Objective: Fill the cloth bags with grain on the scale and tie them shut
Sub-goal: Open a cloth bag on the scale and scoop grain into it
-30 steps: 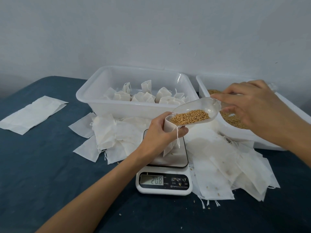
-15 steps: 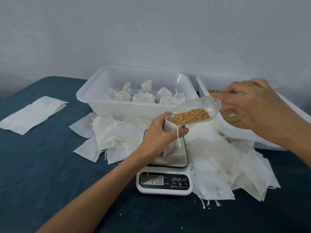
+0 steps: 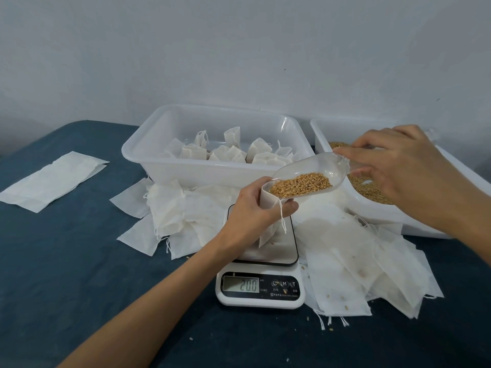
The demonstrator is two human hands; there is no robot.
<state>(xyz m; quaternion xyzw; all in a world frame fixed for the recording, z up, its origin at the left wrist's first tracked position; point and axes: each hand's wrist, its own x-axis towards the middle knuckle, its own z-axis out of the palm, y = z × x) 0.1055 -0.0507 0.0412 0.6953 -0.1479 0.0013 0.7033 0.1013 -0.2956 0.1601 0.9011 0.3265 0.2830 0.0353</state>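
From the head camera, the dark blue tabletop (image 3: 66,261) lies open on the near left, with only a flat white cloth sheet (image 3: 53,179) far left and a few loose grains near the front; its far edge meets a pale wall. The scale (image 3: 261,285) stands at the centre and its display reads 20.0; the small print beside its buttons is too fine to read. The left hand (image 3: 255,216) curls round the mouth of a cloth bag (image 3: 268,221), whose bottom rests on the scale's platform and whose drawstring hangs loose. The right hand (image 3: 398,166) pinches the handle of a clear plastic scoop (image 3: 310,173), half full of grain (image 3: 300,185), its lip at the bag's mouth. Empty bags (image 3: 358,261) are heaped left and right of the scale. Behind it, a translucent tub (image 3: 212,176) holds filled, tied bags; to the right a second tub (image 3: 372,211) holds loose grain.
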